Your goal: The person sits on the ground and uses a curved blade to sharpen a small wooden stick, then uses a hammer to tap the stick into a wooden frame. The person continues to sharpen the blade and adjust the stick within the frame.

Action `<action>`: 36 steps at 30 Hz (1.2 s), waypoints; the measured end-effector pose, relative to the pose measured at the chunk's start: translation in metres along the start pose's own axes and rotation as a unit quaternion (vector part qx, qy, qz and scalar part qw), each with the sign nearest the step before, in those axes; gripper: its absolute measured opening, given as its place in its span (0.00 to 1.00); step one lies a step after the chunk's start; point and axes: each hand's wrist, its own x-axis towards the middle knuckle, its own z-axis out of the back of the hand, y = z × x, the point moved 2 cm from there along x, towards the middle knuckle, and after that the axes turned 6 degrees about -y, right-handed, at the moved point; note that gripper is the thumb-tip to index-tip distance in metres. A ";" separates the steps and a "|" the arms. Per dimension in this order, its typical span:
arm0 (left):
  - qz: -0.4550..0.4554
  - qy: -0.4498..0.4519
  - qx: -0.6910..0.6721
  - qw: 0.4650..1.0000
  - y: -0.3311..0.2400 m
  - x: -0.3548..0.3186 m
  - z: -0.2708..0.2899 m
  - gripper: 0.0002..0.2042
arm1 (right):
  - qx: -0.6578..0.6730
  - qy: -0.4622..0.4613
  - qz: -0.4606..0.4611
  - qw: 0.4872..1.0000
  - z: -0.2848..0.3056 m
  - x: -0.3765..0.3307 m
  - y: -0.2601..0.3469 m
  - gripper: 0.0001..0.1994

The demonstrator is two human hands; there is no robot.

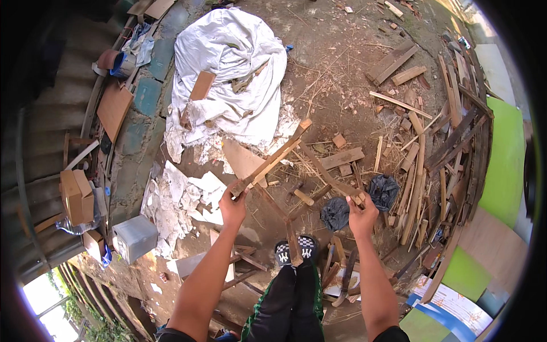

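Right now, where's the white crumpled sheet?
In the head view the white crumpled sheet lies on the dirt ground at upper left, beyond the left hand, with a brown board resting on it.

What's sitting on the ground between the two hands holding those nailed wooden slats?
In the head view, between the left hand and right hand lie a short pale wooden offcut, a crumpled black plastic bag and straw-strewn dirt.

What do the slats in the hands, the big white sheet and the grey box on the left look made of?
Slats: rough unpainted wood, brown grain, splintered ends. White sheet: crumpled cloth or woven plastic, hard to tell which; folds, dull surface. Grey box: possibly metal or plastic, matte flat faces.
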 end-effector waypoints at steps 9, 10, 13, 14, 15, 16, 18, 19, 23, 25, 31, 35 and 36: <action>-0.122 0.052 -0.010 0.991 -0.103 0.166 -0.035 0.18 | 0.017 -0.065 -0.007 0.998 -0.009 0.098 0.068 0.18; -0.124 0.068 -0.003 0.990 -0.123 0.180 -0.042 0.18 | 0.011 -0.078 -0.014 0.997 -0.014 0.109 0.069 0.18; -0.161 0.092 -0.021 0.982 -0.137 0.238 -0.080 0.16 | -0.003 -0.123 -0.028 0.992 -0.037 0.144 0.076 0.18; -0.164 0.101 -0.017 0.981 -0.140 0.257 -0.099 0.16 | -0.005 -0.130 -0.031 0.991 -0.044 0.162 0.075 0.19; -0.166 0.114 -0.035 0.979 -0.139 0.277 -0.115 0.16 | -0.010 -0.130 -0.041 0.991 -0.054 0.177 0.075 0.19; -0.164 0.133 -0.052 0.976 -0.140 0.297 -0.131 0.16 | -0.018 -0.130 -0.055 0.990 -0.064 0.187 0.073 0.20; -0.209 0.145 -0.037 0.966 -0.153 0.327 -0.154 0.15 | -0.036 -0.143 -0.057 0.987 -0.084 0.215 0.067 0.20; -0.215 0.149 -0.035 0.965 -0.157 0.343 -0.167 0.16 | -0.028 -0.154 -0.054 0.986 -0.094 0.229 0.064 0.20; -0.180 0.189 -0.018 0.965 -0.168 0.397 -0.206 0.17 | -0.032 -0.201 -0.060 0.977 -0.131 0.265 0.047 0.22; -0.179 0.193 -0.006 0.965 -0.157 0.423 -0.220 0.18 | -0.065 -0.184 -0.116 0.974 -0.148 0.273 0.053 0.23; -0.083 0.281 -0.052 0.955 -0.136 0.439 -0.260 0.25 | 0.062 -0.213 -0.174 0.960 -0.167 0.275 0.016 0.31; -0.037 0.308 -0.049 0.950 -0.120 0.439 -0.225 0.35 | 0.245 -0.178 -0.207 0.930 -0.181 0.207 0.052 0.30; -0.016 0.314 -0.051 0.948 -0.117 0.425 -0.220 0.38 | 0.246 -0.185 -0.242 0.920 -0.178 0.176 0.046 0.29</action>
